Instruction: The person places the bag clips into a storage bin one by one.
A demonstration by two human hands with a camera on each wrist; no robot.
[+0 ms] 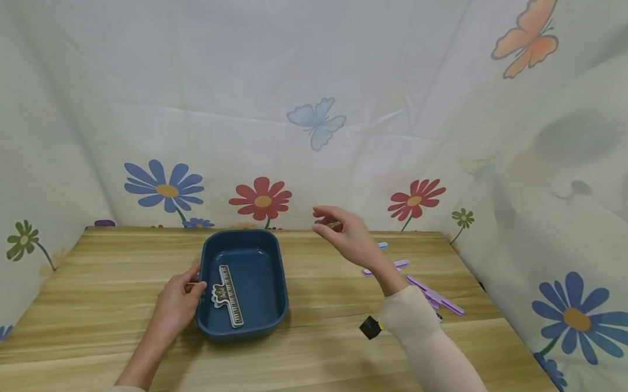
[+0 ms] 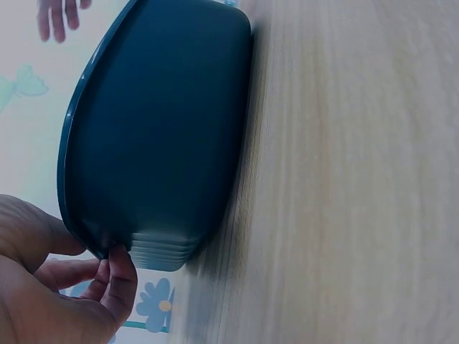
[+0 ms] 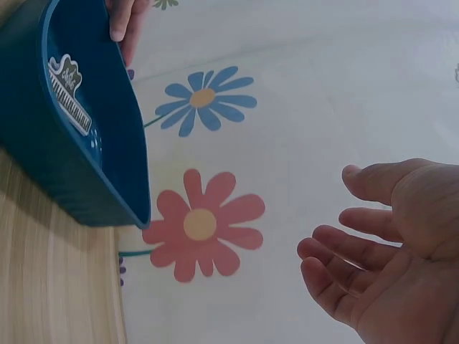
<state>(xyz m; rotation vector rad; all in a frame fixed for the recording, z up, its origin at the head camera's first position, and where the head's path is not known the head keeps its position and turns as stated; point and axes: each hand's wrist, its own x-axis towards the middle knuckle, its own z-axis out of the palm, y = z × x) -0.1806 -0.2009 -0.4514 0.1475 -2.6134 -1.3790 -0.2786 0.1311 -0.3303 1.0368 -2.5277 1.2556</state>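
A deep blue plastic bin stands on the wooden table. My left hand pinches its left rim between thumb and fingers, as the left wrist view shows closely. Inside the bin, toward its left wall, lies a clip with a piano-key pattern and a scalloped handle. To the right of the bin my right hand hovers above the table, apart from the bin. In the right wrist view its fingers are loosely bent, and nothing shows between them and the thumb.
Purple clips lie at the right of the table, partly behind the right forearm. Another purple clip and a light blue piece lie farther back. A flowered curtain encloses the table's back and sides.
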